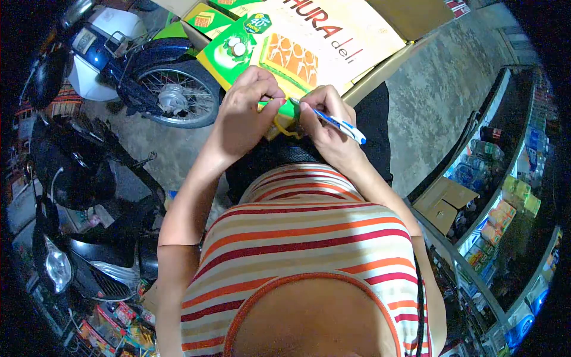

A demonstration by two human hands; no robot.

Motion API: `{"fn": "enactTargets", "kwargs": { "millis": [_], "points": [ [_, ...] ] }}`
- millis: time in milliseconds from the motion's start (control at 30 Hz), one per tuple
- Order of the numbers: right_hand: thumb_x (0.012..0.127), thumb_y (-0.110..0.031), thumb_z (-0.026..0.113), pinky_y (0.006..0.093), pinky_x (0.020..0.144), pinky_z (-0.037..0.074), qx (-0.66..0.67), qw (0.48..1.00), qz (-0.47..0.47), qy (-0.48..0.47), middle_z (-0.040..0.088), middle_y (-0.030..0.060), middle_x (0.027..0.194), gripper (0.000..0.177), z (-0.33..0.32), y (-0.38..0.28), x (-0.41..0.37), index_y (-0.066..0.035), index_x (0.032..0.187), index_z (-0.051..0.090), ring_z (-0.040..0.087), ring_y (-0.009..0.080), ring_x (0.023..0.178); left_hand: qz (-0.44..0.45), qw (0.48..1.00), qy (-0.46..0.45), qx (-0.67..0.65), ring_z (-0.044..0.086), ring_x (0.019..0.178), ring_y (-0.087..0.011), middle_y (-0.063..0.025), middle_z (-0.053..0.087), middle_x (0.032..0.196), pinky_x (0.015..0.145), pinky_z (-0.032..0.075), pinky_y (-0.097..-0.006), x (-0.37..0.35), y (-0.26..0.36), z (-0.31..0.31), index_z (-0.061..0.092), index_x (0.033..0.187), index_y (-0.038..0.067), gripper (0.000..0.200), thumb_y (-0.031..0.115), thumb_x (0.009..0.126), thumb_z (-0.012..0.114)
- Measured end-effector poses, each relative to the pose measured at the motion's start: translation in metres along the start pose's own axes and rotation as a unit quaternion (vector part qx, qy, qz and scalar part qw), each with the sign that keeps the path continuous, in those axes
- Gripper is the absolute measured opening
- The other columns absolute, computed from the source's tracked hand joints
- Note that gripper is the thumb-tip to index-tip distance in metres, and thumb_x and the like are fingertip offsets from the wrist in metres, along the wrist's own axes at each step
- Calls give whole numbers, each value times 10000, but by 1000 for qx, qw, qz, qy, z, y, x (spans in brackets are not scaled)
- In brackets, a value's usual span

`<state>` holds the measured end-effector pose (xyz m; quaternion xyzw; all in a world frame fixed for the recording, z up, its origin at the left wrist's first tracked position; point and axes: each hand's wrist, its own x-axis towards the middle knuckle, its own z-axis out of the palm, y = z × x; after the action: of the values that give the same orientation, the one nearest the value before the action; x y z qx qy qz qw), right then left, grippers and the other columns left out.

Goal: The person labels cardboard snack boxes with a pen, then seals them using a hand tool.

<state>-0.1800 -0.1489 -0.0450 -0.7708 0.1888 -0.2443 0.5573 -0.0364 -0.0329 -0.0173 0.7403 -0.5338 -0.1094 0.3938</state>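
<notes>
Between the thumb and fingers of my right hand (328,122) is a blue-and-white pen (346,127), its tip end pointing up and left toward my other hand. My left hand (247,98) is closed in a pinch at the near edge of a green-and-cream HURA deli cake box (363,44). What the left fingertips pinch is too small to make out. A yellow strip (286,128) hangs below the box edge, between my hands. The cake box rests on an opened cardboard carton (389,62) in front of me.
More green boxes (208,19) lie in the carton. A motorbike wheel (173,95) stands at the left, with a black scooter (98,262) nearer me. Along the right run shelves holding bottles (470,172), packets (498,220) and a small cardboard box (443,205).
</notes>
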Motion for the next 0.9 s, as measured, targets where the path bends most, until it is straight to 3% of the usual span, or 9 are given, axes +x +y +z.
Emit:
{"fn": "enactTargets", "kwargs": {
  "millis": [67, 167, 267, 333, 400, 467, 667, 867, 900],
  "points": [
    [859, -77, 645, 359, 566, 480, -29, 999, -38, 16, 583, 151, 706, 156, 1, 1, 0, -9, 872, 505, 623, 288, 623, 6, 1000, 3, -8, 608, 840, -249, -113, 587, 871, 735, 485, -325, 1, -2, 0, 618, 867, -4, 125, -18, 761, 683],
    [864, -87, 643, 367, 574, 484, -14, 1000, -19, 10, 584, 148, 715, 157, 1, 0, 0, -11, 878, 507, 624, 293, 631, 43, 999, 5, 16, 609, 848, -251, -115, 594, 884, 744, 486, -328, 4, 0, -2, 625, 903, 2, 144, -23, 772, 679],
    [871, -93, 641, 372, 573, 485, -2, 1000, -1, 6, 586, 148, 719, 157, 0, -3, 0, -10, 884, 507, 625, 295, 634, -14, 1000, -16, -8, 606, 865, -262, -116, 599, 900, 763, 485, -334, 7, 6, -4, 622, 918, 5, 158, -20, 773, 678],
    [872, -93, 641, 369, 572, 486, -2, 1000, -4, 6, 588, 148, 719, 157, 1, -1, 0, -9, 889, 510, 627, 289, 635, 56, 998, -17, 22, 600, 876, -275, -117, 595, 909, 770, 482, -341, 9, -1, -5, 618, 928, 1, 161, -16, 777, 670],
    [874, -94, 642, 366, 572, 487, -1, 1000, -7, 6, 590, 149, 719, 157, 2, 1, 0, -8, 894, 512, 630, 283, 636, 57, 997, -37, 25, 597, 882, -279, -117, 593, 911, 770, 481, -348, 10, -3, -8, 612, 926, 0, 161, -13, 776, 670],
    [884, -88, 635, 346, 570, 494, -21, 999, -37, 3, 603, 147, 711, 147, 1, 3, 0, -5, 909, 516, 641, 260, 631, 57, 996, -58, 27, 594, 889, -282, -117, 591, 912, 771, 480, -354, 10, -4, -10, 606, 924, 0, 162, -9, 775, 669],
    [901, -75, 618, 312, 568, 499, 33, 999, -13, 35, 615, 139, 694, 127, 1, 0, -2, -2, 925, 518, 646, 200, 627, 62, 991, -113, 28, 573, 891, -315, -129, 577, 893, 801, 461, -372, 15, 2, -17, 580, 925, 4, 150, -1, 792, 648],
    [906, -78, 616, 307, 568, 496, 31, 999, -16, 26, 610, 132, 690, 125, 0, 2, -2, -5, 929, 517, 638, 189, 625, 86, 986, -135, 48, 568, 894, -324, -133, 573, 895, 811, 455, -389, 16, 2, -19, 578, 954, 16, 124, 45, 841, 620],
    [912, -71, 619, 276, 570, 479, 36, 999, -18, 29, 610, 112, 736, 125, 0, 3, -3, -8, 920, 511, 609, 151, 627, 77, 986, -143, 49, 569, 909, -322, -133, 579, 902, 828, 453, -392, 16, 3, -20, 583, 958, 23, 126, 51, 841, 623]
  ]
}}
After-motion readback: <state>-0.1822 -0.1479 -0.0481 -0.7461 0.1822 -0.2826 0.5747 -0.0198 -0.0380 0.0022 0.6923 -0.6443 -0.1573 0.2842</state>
